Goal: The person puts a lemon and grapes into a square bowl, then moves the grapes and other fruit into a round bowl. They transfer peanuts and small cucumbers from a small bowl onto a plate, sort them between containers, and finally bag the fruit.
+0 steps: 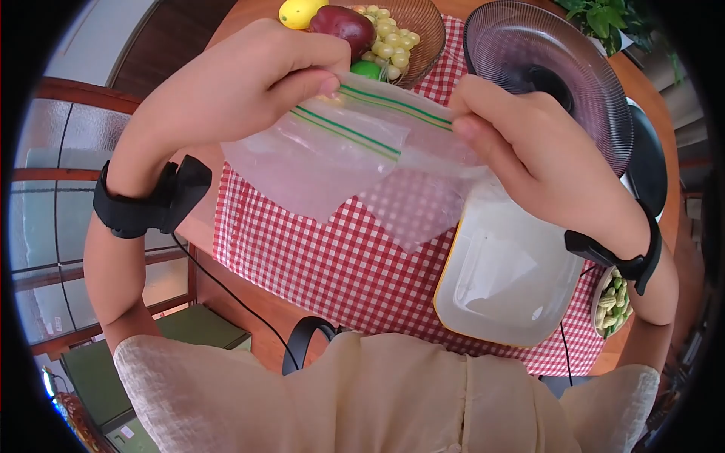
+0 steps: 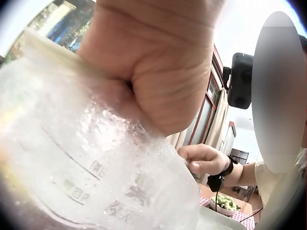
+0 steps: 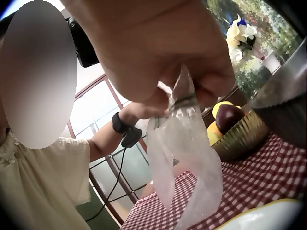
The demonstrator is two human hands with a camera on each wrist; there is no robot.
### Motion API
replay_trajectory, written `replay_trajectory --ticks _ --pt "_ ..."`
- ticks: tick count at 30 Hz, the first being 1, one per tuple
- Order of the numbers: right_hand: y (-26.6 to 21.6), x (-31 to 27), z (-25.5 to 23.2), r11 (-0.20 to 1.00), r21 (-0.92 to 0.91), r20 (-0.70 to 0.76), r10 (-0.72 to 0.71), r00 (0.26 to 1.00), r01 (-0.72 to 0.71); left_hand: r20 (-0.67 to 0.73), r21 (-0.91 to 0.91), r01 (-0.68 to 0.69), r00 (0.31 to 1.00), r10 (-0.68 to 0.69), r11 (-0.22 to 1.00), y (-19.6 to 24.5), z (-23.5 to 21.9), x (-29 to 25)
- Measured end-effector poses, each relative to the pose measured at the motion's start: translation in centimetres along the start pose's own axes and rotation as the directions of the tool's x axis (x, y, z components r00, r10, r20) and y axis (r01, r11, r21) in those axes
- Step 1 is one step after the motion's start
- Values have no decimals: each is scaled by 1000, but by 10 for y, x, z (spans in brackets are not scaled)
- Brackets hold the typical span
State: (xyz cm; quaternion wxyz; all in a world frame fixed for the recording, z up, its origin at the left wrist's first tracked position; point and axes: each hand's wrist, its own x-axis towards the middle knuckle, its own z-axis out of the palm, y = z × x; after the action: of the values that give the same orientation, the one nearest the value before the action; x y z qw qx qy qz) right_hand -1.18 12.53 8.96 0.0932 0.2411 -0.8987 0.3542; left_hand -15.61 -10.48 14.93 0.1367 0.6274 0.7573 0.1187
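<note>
A clear zip-lock bag (image 1: 302, 170) with green seal lines hangs above the checked tablecloth in the head view. My left hand (image 1: 249, 83) pinches one end of its top edge between thumb and fingers. At the other end, my right hand (image 1: 532, 147) pinches the same edge, so the mouth is stretched between both hands. Faint printed marks show on the frosted plastic of the bag (image 2: 120, 163) in the left wrist view. From the right wrist, the bag (image 3: 201, 158) hangs down in loose folds below the fingers, and no contents show inside it.
A white rectangular dish (image 1: 513, 279) with a yellow rim stands below my right hand. Behind the bag is a glass fruit bowl (image 1: 433, 34) with grapes (image 1: 389, 41). A large ribbed glass bowl (image 1: 604, 106) sits back right, and a small bowl of green pieces (image 1: 613, 306) at right.
</note>
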Motion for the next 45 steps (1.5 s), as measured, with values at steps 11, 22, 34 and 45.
replay_trajectory --ticks 11,22,34,45 --pt "-5 23 18 996 0 -94 -88 992 88 10 205 52 998 -55 977 12 2 -4" --pt "-19 42 15 842 447 340 150 928 -300 346 -45 225 918 -196 973 23 -51 -33" --pt "-21 48 79 938 -159 135 -289 948 309 616 -91 575 674 -407 813 -64 24 -62" --pt "-19 33 148 909 -188 634 -177 752 372 163 112 310 931 -325 944 -95 45 -86"
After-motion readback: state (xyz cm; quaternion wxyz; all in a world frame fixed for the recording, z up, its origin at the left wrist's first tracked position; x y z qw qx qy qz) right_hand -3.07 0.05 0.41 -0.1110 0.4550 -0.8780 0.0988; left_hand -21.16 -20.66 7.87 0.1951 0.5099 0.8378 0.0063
